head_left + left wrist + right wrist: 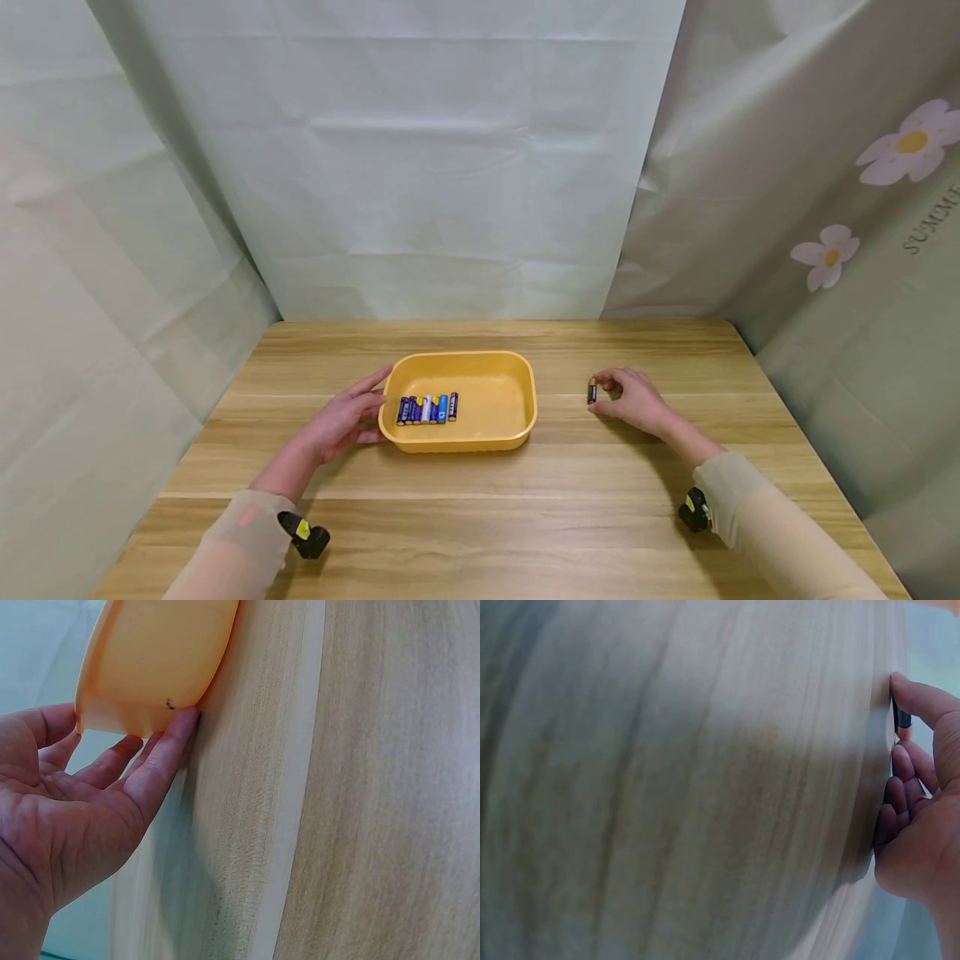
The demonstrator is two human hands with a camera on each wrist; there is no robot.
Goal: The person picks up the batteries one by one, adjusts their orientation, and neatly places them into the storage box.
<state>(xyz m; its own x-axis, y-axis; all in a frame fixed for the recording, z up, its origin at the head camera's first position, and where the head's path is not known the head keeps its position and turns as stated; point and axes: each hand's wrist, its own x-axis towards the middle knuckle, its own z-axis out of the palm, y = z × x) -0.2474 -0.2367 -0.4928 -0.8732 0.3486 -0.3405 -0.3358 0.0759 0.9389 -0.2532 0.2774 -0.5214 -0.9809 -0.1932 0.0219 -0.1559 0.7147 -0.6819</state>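
Observation:
A yellow plastic tray (491,400) lies on the wooden table. Inside, toward its left, several batteries (426,409) stand side by side in a row, mostly dark blue with a white one and a lighter blue one. My left hand (348,421) touches the tray's left end with spread, fairly straight fingers; the left wrist view shows the fingertips against the tray's outer wall (150,667). To the right of the tray, my right hand (630,402) pinches a single black battery with a copper end (592,392) between thumb and index finger, at or near the tabletop.
The wooden table (480,533) meets a pale cloth backdrop (450,167) at its far edge. Cloth also hangs at both sides, with printed flowers (911,142) on the right. A black wrist camera (303,535) is worn on the left arm, another camera (694,510) on the right.

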